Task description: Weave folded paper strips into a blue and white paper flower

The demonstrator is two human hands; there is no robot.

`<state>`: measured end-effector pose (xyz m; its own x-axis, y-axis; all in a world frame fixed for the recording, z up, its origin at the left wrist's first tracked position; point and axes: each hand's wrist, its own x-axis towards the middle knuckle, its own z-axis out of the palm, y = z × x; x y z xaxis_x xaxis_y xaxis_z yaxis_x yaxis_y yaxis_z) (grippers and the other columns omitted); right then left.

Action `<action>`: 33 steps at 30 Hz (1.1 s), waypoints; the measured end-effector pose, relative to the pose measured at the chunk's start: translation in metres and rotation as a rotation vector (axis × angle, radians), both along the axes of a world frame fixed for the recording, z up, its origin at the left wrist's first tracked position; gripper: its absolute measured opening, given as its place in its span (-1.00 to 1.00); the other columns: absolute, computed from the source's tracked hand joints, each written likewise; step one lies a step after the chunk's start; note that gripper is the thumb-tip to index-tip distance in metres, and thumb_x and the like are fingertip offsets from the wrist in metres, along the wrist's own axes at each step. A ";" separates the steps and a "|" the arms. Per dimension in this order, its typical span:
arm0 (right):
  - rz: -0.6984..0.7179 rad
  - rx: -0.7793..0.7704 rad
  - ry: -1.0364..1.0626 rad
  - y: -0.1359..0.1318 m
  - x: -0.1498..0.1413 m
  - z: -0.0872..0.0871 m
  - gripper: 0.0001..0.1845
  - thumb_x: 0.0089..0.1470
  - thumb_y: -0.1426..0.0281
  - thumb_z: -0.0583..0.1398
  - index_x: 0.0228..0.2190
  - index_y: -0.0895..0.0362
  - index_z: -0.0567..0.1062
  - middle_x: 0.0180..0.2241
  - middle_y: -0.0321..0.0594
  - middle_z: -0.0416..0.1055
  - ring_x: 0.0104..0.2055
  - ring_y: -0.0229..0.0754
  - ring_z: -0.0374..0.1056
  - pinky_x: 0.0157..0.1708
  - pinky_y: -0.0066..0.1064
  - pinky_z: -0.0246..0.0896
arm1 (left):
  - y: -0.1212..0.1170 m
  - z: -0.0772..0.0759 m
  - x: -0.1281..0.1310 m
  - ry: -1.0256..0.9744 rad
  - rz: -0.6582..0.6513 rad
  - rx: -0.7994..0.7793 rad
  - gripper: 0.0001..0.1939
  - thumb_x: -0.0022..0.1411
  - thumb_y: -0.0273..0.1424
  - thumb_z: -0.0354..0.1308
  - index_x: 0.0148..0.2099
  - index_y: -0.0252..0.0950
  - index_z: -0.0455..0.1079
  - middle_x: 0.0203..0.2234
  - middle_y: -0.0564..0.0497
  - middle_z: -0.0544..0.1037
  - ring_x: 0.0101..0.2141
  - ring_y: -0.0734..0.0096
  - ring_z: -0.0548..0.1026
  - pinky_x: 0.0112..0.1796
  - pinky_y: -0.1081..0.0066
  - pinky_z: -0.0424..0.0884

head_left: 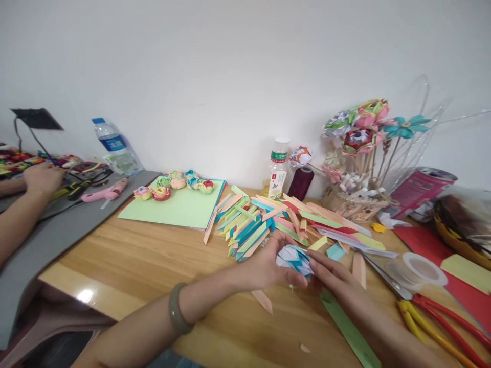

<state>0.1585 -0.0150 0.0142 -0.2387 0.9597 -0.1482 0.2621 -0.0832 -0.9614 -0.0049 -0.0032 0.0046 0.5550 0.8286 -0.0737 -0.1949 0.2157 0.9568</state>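
Nearest the camera, the person's bare left forearm (134, 329), wearing a smooth dull-green bangle (176, 309), reaches toward a loose pile of folded, multicoloured paper strips (245, 230) on the light-brown wooden table (111, 250). Far left of the pile, a co-worker's hand (44, 176) rests beyond a grey flat mat (88, 225), on which lies a pink plastic glue gun (107, 192). Just left of the pile, several small round paper flowers in mixed colours (161, 193) sit on a pale-green rectangular paper sheet (164, 217); these look finished. In front of the pile, the left hand (268, 266) grips a rounded white-and-blue folded-paper piece (292, 258), fingers behind and thumb near its lower edge. The piece lies between both hands, and the right hand (332, 273) has its fingertips against the piece's right side, seemingly steadying or pressing it. Its layers overlap like petals, so it seems well formed, though whether it is complete I cannot tell; the many strips in the pile remain loose. Right of the pile, behind, stands a bouquet of stemmed paper flowers (360, 138); right and nearer lie metal-bladed scissors with red handles (422, 301).
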 end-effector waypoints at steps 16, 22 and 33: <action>0.009 0.123 -0.059 0.007 0.003 -0.011 -0.74 -0.06 0.18 0.15 -0.45 0.13 0.43 -0.47 -0.25 0.38 -0.45 -0.21 0.28 -0.52 -0.46 0.16 | 0.001 -0.008 0.003 -0.096 0.004 -0.243 -0.57 -0.02 -0.17 0.18 -0.15 -0.30 0.24 -0.28 -0.05 0.39 -0.32 0.40 0.42 -0.33 0.36 0.33; 0.124 0.642 -0.265 -0.019 0.000 -0.004 -0.72 0.06 0.21 0.05 -0.19 0.03 0.35 -0.19 -0.10 0.35 -0.21 -0.09 0.30 -0.29 -0.30 0.26 | 0.007 -0.008 0.002 0.024 0.285 -0.075 -0.73 0.05 -0.28 0.12 -0.24 -0.31 0.23 -0.29 0.01 0.34 -0.30 0.48 0.39 -0.25 0.41 0.31; 0.174 0.319 -0.331 -0.012 -0.008 -0.022 -0.57 -0.12 0.33 0.21 -0.15 0.09 0.31 -0.16 -0.12 0.39 -0.16 -0.07 0.34 -0.20 -0.27 0.26 | 0.008 0.007 -0.004 -0.008 0.382 0.071 -0.81 0.03 -0.34 0.12 -0.29 -0.31 0.27 -0.37 0.05 0.35 -0.36 0.51 0.37 -0.31 0.48 0.29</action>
